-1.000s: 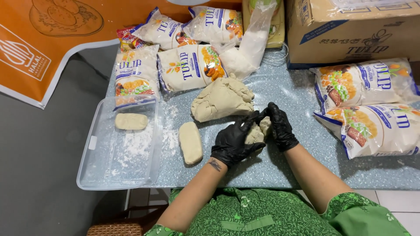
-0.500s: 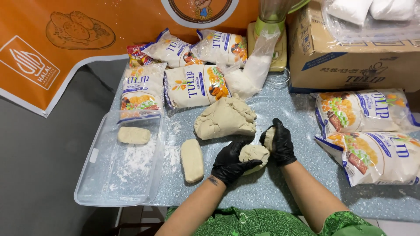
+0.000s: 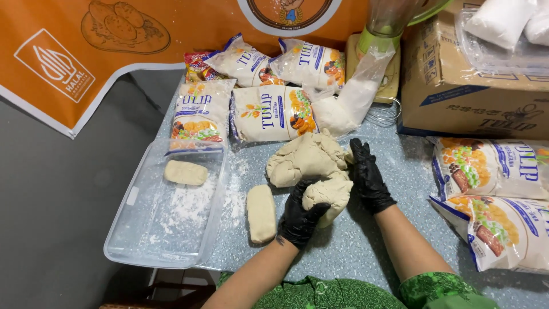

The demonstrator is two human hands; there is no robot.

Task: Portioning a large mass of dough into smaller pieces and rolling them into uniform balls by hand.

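Currently the left hand (image 3: 300, 216), in a black glove, cups a pale beige dough lump (image 3: 327, 195) from below and the left side, fingers curled and its grip closed around the lump. Surface of the lump is matte, smooth, slightly creased. The right hand (image 3: 369, 178), also gloved in black, stands edge-on against the lump's right side — fingers straight and together, pressing flat, not wrapped around it. The lump sits just above the speckled grey-blue counter (image 3: 366, 252), touching the big dough mass (image 3: 303, 160) behind it, which is folded and irregular.

Left of the hands lies a shaped dough bar (image 3: 261, 213) — oblong, rounded ends, lightly floured. A clear plastic tray (image 3: 143, 240), dusted with white flour, holds a second, shorter oblong piece (image 3: 185, 172). Glossy flour bags (image 3: 269, 113) lie beyond the dough; a cardboard box (image 3: 474, 103) stands at the right rear.
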